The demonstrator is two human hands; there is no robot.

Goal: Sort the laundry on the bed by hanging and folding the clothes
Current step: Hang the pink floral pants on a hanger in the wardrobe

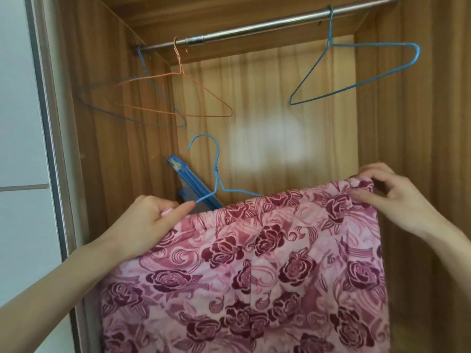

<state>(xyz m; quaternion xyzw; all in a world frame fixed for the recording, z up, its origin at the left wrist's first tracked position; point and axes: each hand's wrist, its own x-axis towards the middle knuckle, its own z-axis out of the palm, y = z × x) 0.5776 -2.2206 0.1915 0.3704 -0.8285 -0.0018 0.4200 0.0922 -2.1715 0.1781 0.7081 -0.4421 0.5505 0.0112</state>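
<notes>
A pink garment [254,271] with dark red roses and an elastic waistband hangs in front of me inside the open wardrobe. A blue wire hanger [216,171] sits in its waistband, hook pointing up and free of the rail. My left hand [150,222] grips the hanger's left arm together with the waistband's left end. My right hand [390,194] pinches the waistband's right corner over the hanger's hidden right end.
A steel rail [254,28] crosses the top of the wooden wardrobe. On it hang an orange wire hanger [178,98], a blue one [356,72] at right and a dim blue one at far left. A blue folded rack [188,182] leans in the back corner.
</notes>
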